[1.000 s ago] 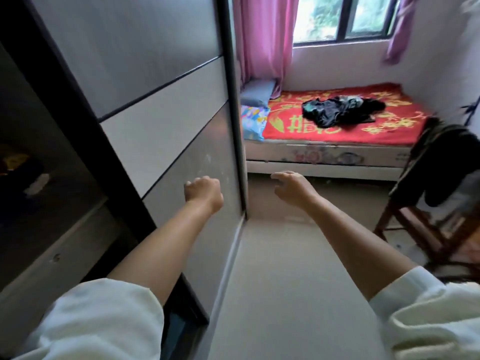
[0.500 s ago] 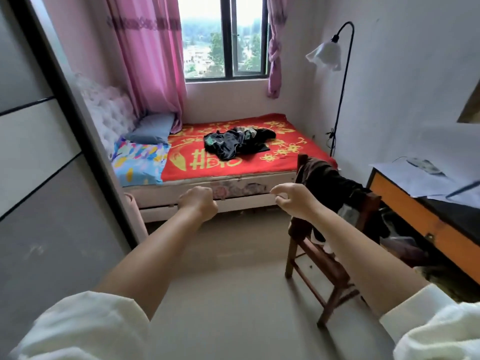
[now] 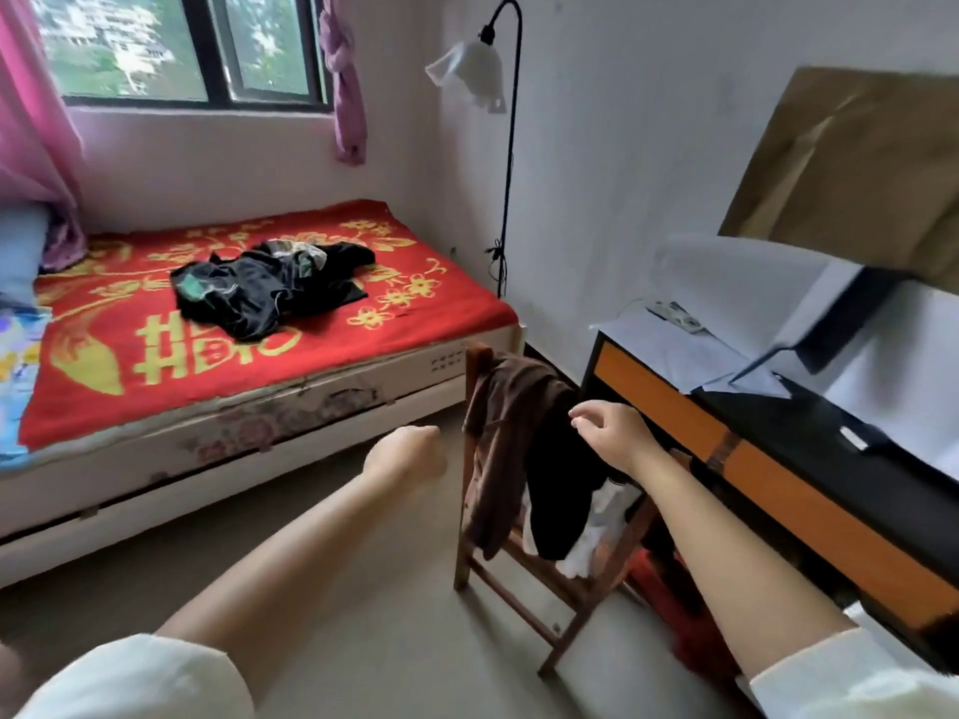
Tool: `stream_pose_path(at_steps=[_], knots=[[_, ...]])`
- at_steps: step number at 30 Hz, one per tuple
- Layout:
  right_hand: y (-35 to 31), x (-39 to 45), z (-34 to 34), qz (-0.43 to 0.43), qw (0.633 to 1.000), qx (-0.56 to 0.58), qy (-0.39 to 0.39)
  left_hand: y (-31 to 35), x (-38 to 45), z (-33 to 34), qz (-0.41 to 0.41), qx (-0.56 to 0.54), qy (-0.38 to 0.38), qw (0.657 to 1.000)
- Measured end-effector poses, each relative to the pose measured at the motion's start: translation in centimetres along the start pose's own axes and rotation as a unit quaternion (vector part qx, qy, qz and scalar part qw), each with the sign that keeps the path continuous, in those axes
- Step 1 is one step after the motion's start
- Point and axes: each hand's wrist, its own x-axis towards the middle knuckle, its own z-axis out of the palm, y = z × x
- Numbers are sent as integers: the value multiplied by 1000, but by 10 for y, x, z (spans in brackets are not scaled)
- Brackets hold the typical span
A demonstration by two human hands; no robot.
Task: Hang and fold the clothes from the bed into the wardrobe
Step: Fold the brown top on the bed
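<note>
A heap of dark clothes (image 3: pixel 270 288), black with green and white patches, lies in the middle of the bed (image 3: pixel 259 402), which has a red cover with yellow flowers. My left hand (image 3: pixel 407 454) is stretched out over the floor in front of the bed, fingers curled into a fist, holding nothing. My right hand (image 3: pixel 610 433) hovers over the wooden chair, fingers loosely curled, holding nothing. The wardrobe is out of view.
A wooden chair (image 3: pixel 519 563) draped with brown and black garments (image 3: pixel 514 443) stands between the bed and an orange-and-black desk (image 3: pixel 778 490) on the right. A floor lamp (image 3: pixel 506 147) stands by the wall. Pillows (image 3: pixel 21 262) lie at the bed's left end.
The view has swung right, away from the wardrobe door, and nearer to the bed and chair. Both arms stay stretched forward; the right hand now sits over the chair.
</note>
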Motion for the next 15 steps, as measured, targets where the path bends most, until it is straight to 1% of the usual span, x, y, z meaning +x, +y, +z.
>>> stream_pose_path(at_steps=[2, 4, 6, 8, 10, 12, 13, 15], knots=[[17, 19, -2, 35, 999, -19, 23, 15, 34, 8, 34, -41, 1, 999], [34, 38, -4, 67, 997, -30, 36, 28, 68, 15, 83, -71, 26, 994], [50, 62, -3, 117, 993, -26, 25, 40, 106, 20, 143, -74, 61, 985], [57, 86, 0, 161, 987, -16, -5, 51, 139, 21, 180, -49, 68, 980], [56, 108, 5, 190, 980, -12, -54, 60, 167, 19, 196, 12, 42, 980], [53, 131, 9, 206, 973, -12, -106, 66, 196, 15, 187, 80, -25, 979], [52, 141, 11, 213, 969, -3, -125, 70, 208, 12, 179, 110, -73, 975], [61, 163, 16, 236, 961, 26, -140, 83, 231, 5, 175, 156, -145, 961]])
